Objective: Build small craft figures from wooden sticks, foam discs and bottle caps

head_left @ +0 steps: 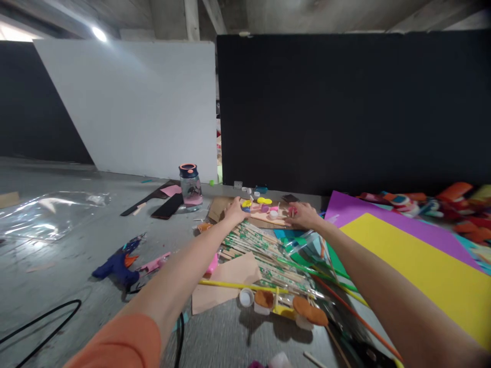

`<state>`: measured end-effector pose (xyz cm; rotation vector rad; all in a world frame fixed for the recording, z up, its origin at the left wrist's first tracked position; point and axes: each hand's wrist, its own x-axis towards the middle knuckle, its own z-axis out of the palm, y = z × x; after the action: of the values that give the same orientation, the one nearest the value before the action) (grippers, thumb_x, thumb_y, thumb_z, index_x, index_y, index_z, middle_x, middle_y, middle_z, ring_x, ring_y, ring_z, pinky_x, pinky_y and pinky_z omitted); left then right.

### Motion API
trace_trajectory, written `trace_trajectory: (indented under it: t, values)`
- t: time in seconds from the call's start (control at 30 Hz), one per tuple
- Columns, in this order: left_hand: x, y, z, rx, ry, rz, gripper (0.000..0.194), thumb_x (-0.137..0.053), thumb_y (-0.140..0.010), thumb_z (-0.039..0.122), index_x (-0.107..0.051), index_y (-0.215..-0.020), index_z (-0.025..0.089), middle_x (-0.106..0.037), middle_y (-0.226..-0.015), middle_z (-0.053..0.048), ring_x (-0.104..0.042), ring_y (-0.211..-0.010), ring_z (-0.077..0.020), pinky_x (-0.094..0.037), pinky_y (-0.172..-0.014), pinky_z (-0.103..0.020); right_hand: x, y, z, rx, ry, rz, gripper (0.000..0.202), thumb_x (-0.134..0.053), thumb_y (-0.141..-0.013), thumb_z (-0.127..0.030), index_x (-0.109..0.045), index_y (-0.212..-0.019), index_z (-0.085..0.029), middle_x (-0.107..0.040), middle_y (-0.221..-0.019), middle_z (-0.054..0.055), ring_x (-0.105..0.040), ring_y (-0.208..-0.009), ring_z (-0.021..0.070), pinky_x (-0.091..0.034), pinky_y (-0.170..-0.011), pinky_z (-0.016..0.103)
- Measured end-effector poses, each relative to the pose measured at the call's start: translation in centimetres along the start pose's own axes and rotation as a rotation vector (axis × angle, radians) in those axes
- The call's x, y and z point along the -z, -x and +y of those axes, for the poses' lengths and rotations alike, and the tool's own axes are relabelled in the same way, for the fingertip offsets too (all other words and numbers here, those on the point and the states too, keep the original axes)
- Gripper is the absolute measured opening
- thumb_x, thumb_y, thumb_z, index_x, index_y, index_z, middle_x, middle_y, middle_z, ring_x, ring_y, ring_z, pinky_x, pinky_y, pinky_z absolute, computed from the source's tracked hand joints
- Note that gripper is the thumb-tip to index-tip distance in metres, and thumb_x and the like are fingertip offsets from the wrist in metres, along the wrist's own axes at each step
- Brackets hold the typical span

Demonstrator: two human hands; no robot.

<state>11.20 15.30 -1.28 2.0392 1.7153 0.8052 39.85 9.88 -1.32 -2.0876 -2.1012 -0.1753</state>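
Both arms reach forward to a peach-coloured board (264, 219) carrying small coloured pieces. My left hand (235, 210) is closed at the board's left end, beside a yellow piece (246, 203). At the right end my right hand (305, 215) is closed, its fingertips by a small red-pink piece (292, 210); the exact finger contact is small and partly hidden. Between the hands lie a white bottle cap (273, 214) and a purple piece (264, 208). Brown cardboard (218, 208) lies under and behind the left hand. Nearer me are packets of wooden sticks (255, 240).
A drinking bottle (191, 189) stands left of the hands. A blue glue gun (117, 268) and black cable (57, 319) lie at left. Yellow (406, 266) and purple sheets (349, 209) spread at right. Bottle caps with brown discs (264, 299) sit in front. A black panel (353, 112) rises behind.
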Motion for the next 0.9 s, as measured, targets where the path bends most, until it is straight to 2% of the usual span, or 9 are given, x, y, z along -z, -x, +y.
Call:
trace_trajectory:
  t: [0.13,0.27,0.4,0.5,0.63,0.73,0.83,0.9]
  values:
    - [0.1,-0.4,-0.2,-0.008,-0.015,0.021,0.038,-0.061,-0.095,0.034,-0.057,-0.129,0.016,-0.060,-0.129,-0.011,-0.062,-0.111,-0.0255,-0.054,-0.093,-0.048,0.6,-0.2,-0.1,0.007,0.018,-0.023,0.037,-0.063,-0.097,-0.038,-0.059,-0.128,-0.018,-0.060,-0.129,0.010,-0.061,-0.113,0.0266,-0.051,-0.096,0.050]
    - [1.0,-0.5,-0.6,-0.015,0.014,0.072,0.041,-0.064,-0.093,0.034,-0.057,-0.129,0.016,-0.060,-0.128,-0.011,-0.060,-0.114,-0.0274,-0.051,-0.097,-0.051,1.1,-0.2,-0.2,0.052,0.036,-0.014,0.032,-0.063,-0.097,-0.038,-0.062,-0.121,-0.017,-0.063,-0.123,0.009,-0.063,-0.108,0.0245,-0.053,-0.092,0.047]
    - [2.8,0.8,-0.5,-0.096,0.107,0.208,0.063,-0.075,-0.081,0.027,-0.047,-0.137,0.015,-0.058,-0.130,-0.015,-0.047,-0.131,-0.0345,-0.035,-0.111,-0.052,1.6,0.7,-0.5,0.120,0.034,0.088,0.036,-0.063,-0.096,-0.040,-0.060,-0.123,-0.017,-0.062,-0.124,0.009,-0.061,-0.111,0.0258,-0.050,-0.096,0.049]
    - [3.7,2.6,0.5,-0.207,0.220,0.259,0.058,-0.069,-0.084,0.026,-0.045,-0.137,0.018,-0.054,-0.136,-0.015,-0.041,-0.136,-0.0316,-0.029,-0.115,-0.045,2.3,2.0,-0.9,0.188,0.018,0.197,0.044,-0.066,-0.092,-0.034,-0.056,-0.129,-0.015,-0.060,-0.127,0.013,-0.056,-0.119,0.0295,-0.043,-0.102,0.049]
    - [3.1,4.6,3.1,-0.319,0.407,0.113,0.062,-0.080,-0.074,0.027,-0.053,-0.129,0.018,-0.060,-0.128,-0.012,-0.054,-0.123,-0.0268,-0.041,-0.107,-0.038,3.9,3.9,-2.0,0.304,-0.022,0.328,0.047,-0.065,-0.088,-0.024,-0.053,-0.132,-0.015,-0.057,-0.131,0.017,-0.050,-0.125,0.0335,-0.035,-0.108,0.046]
    - [2.1,5.4,5.0,-0.312,0.550,-0.077,0.052,-0.082,-0.069,0.026,-0.063,-0.116,0.015,-0.070,-0.104,-0.008,-0.066,-0.096,-0.0212,-0.052,-0.086,-0.031,5.3,4.9,-3.2,0.392,-0.062,0.414,0.047,-0.061,-0.091,-0.027,-0.048,-0.134,-0.016,-0.056,-0.133,0.017,-0.048,-0.128,0.0341,-0.031,-0.111,0.050]
    - [1.9,5.9,6.1,-0.288,0.661,-0.232,0.032,-0.079,-0.070,0.026,-0.070,-0.098,0.014,-0.068,-0.077,-0.001,-0.064,-0.070,-0.0152,-0.051,-0.063,-0.024,6.4,5.3,-4.4,0.471,-0.104,0.475,0.049,-0.058,-0.093,-0.029,-0.044,-0.138,-0.017,-0.056,-0.134,0.017,-0.048,-0.128,0.0332,-0.028,-0.114,0.053]
    - [2.2,6.4,6.3,-0.267,0.723,-0.284,0.027,-0.076,-0.072,0.027,-0.072,-0.095,0.013,-0.064,-0.067,0.000,-0.061,-0.061,-0.0136,-0.046,-0.053,-0.022,6.9,5.4,-5.1,0.511,-0.135,0.494,0.051,-0.058,-0.093,-0.029,-0.042,-0.141,-0.019,-0.057,-0.133,0.016,-0.050,-0.128,0.0325,-0.027,-0.115,0.055]
